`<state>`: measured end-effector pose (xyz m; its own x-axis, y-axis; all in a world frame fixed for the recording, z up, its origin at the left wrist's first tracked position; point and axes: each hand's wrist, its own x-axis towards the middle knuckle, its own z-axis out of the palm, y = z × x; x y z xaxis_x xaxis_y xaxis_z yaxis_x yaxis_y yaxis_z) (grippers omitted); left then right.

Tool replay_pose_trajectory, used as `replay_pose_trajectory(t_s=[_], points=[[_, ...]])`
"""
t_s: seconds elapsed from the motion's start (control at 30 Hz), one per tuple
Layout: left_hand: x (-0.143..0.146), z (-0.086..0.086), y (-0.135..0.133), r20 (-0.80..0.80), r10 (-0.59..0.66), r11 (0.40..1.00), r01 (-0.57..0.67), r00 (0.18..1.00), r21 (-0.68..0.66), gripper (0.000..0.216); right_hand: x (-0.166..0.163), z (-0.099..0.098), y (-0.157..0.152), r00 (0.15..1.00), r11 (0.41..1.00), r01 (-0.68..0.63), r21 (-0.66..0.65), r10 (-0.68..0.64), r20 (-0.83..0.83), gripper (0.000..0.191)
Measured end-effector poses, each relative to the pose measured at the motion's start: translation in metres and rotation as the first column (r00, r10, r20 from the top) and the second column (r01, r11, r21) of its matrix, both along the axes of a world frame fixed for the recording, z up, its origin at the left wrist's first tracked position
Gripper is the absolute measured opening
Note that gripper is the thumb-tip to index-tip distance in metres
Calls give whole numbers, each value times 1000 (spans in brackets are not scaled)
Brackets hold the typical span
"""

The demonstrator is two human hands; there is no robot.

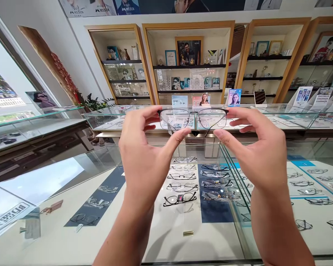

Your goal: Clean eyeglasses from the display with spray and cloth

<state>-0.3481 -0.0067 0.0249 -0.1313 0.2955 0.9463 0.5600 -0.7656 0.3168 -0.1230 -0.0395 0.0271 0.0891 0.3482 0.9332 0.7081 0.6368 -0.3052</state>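
A pair of eyeglasses with a dark upper rim and clear lenses is held up level above the glass counter. My left hand grips its left end, fingers at the hinge corner and thumb below the left lens. On the other end, my right hand pinches the right corner, with the thumb under the right lens. The temples are mostly hidden behind the lenses. Below, inside the showcase, lie rows of eyeglasses on a white base, and more glasses rest on a dark blue strip.
The glass showcase spans the foreground; a small brass-coloured piece and a brown tag lie in it. Another glass counter stands beyond, carrying display cards. Wood-framed shelves line the back wall. A plant is at left.
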Motion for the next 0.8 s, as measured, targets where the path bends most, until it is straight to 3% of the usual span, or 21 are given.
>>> replay_pose_trajectory(t_s=[0.23, 0.47, 0.8], points=[[-7, 1, 0, -61, -9, 999, 6, 998, -47, 51, 3, 0, 5, 999, 998, -30, -48, 28, -38, 38], [-4, 3, -6, 9, -123, 965, 122, 992, -231, 56, 0, 1, 0, 998, 992, 56, -117, -59, -22, 37], [-5, 2, -10, -5, -58, 985, 57, 998, -165, 56, -2, 2, -2, 997, 985, 69, -160, -72, -17, 37]])
